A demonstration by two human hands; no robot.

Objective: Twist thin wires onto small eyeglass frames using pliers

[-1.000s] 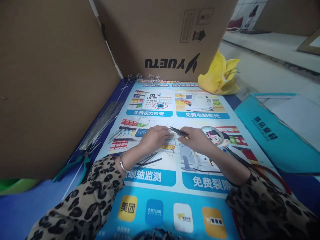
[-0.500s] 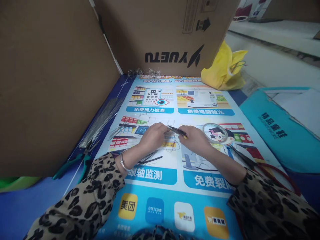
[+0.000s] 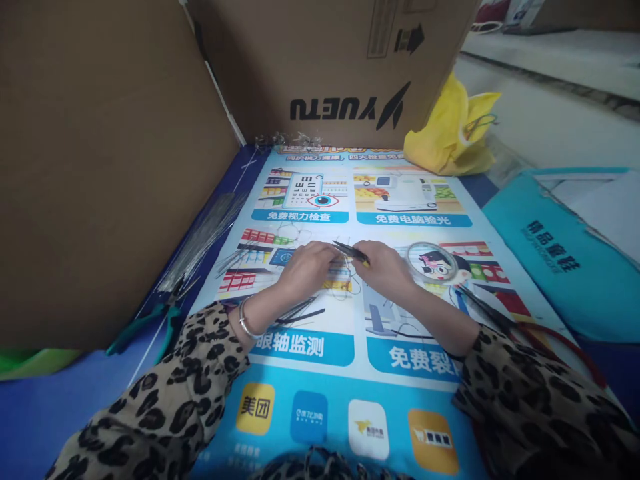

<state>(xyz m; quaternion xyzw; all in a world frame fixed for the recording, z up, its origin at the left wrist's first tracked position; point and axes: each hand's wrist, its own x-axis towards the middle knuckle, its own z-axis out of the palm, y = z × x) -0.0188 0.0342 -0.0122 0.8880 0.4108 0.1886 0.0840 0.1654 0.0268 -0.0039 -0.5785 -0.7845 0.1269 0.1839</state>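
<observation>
My left hand (image 3: 309,272) is closed, fingertips pinched on a thin wire (image 3: 356,288) that loops down over the printed poster (image 3: 300,373). Close beside it, my right hand (image 3: 384,268) grips small pliers (image 3: 349,250) with dark pointed jaws and a bit of yellow on the handle. The jaws point left, towards my left fingertips; whether they touch the wire, I cannot tell. Several dark strips (image 3: 303,316) lie by my left wrist. To the right of my right hand rests a clear tape roll (image 3: 409,261).
Teal-handled pliers (image 3: 170,323) and a bundle of straight wires (image 3: 207,237) lie at left. Red-handled scissors (image 3: 565,337) sit by my right forearm. Cardboard walls (image 3: 330,60) stand behind and left. A yellow bag (image 3: 440,143) and a teal box (image 3: 530,267) are at right.
My right hand and the pliers have shifted slightly left and up, closer to my left hand. My left hand stays nearly in place, still pinching the wire.
</observation>
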